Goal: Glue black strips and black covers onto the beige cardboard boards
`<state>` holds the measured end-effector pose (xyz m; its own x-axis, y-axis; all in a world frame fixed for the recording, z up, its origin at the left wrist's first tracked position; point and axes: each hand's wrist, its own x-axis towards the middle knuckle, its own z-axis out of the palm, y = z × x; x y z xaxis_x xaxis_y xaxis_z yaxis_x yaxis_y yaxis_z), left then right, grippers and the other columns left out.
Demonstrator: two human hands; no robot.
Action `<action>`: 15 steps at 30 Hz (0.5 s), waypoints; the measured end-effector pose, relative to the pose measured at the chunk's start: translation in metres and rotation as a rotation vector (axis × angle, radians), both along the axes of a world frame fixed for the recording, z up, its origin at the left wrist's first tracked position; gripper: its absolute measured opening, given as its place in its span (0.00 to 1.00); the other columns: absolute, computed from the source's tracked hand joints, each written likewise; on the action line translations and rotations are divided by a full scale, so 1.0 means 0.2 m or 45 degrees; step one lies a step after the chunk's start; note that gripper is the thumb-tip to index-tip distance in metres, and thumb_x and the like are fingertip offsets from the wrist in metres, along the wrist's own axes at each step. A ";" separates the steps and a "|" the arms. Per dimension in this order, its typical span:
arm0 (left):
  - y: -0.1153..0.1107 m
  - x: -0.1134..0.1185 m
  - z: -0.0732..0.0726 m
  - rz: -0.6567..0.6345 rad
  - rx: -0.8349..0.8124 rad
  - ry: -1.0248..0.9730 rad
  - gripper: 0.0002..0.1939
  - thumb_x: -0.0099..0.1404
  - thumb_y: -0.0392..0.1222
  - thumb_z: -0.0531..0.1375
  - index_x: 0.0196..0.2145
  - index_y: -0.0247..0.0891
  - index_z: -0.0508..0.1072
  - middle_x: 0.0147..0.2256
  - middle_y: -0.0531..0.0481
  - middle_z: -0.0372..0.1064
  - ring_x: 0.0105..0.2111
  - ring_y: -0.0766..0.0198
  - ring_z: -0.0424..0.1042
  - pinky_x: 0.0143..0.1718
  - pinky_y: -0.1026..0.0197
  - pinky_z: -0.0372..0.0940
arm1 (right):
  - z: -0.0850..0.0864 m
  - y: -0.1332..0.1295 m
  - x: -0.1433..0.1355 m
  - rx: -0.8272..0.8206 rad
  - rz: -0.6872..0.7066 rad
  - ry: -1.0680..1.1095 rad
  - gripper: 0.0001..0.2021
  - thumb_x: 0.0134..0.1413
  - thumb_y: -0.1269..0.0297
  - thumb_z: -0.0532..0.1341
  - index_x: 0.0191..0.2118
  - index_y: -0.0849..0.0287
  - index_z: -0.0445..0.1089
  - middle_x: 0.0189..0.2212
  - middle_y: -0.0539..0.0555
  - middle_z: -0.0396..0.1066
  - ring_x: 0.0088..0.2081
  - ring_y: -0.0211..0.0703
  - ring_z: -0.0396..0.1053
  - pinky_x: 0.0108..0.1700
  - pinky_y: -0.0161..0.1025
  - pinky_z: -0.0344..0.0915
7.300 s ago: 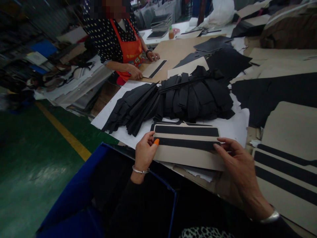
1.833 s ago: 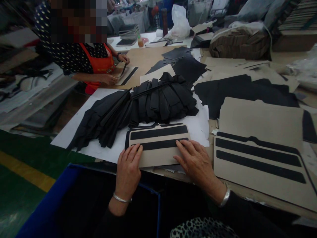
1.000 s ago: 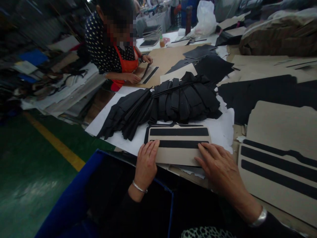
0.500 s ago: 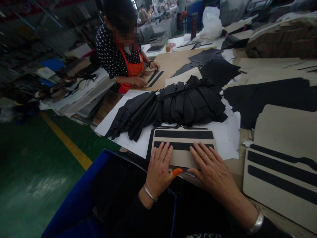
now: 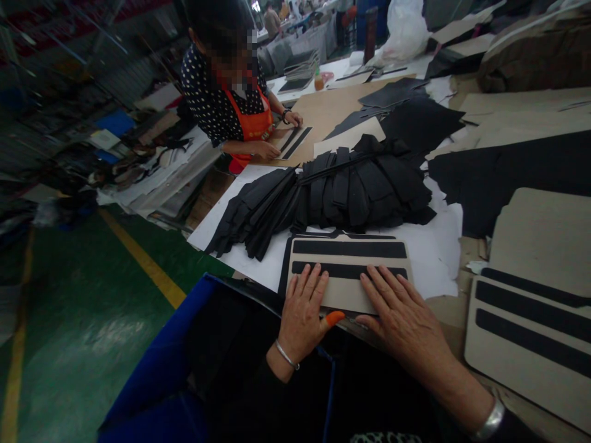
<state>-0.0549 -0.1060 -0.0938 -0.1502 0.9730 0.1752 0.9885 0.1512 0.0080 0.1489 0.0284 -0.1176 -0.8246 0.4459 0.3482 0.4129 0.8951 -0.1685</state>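
The tan board (image 5: 348,289) lies flat at the near edge of the tabletop (image 5: 323,104), directly in front of me; two black strips (image 5: 349,248) run along its length, one above the other, and a thin black outline follows its far edge. My left hand (image 5: 303,311) rests flat on the near left part of the board, the fingers spread and stretched forward, the tips touching the lower strip; the thumb wears an orange cap (image 5: 333,318) and points to the right, just beside my other hand; a thin bracelet (image 5: 287,355) sits on the wrist. My right hand (image 5: 402,314) lies flat on the near right part of the board, also with the fingers spread, their tips on the lower strip; it pinches nothing, it only presses down.

Under the board I see a white sheet (image 5: 436,255); on this sheet, just behind the board, lies a big heap of black strips (image 5: 332,191), fanned out to the left. To my right, near but apart, lies a second tan board (image 5: 526,344) with the same black stripes; a plain tan one (image 5: 540,240) is behind it. A blue bin (image 5: 161,381) stands below the tabletop edge, under my wrists.

Far on the left side, a person in a dotted shirt and orange apron (image 5: 249,126) bends over another small striped board (image 5: 293,140), both hands on it.
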 end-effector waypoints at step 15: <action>0.01 -0.02 -0.03 -0.037 0.094 0.064 0.40 0.70 0.57 0.57 0.71 0.36 0.50 0.70 0.36 0.52 0.71 0.45 0.48 0.68 0.38 0.50 | 0.00 0.01 -0.02 -0.061 -0.032 0.074 0.38 0.62 0.48 0.63 0.70 0.63 0.56 0.72 0.62 0.51 0.72 0.59 0.48 0.71 0.57 0.48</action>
<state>-0.0580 -0.1031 -0.1008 -0.1110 0.9611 0.2530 0.9919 0.1230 -0.0320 0.1448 0.0301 -0.1185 -0.7921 0.4834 0.3727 0.4231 0.8750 -0.2355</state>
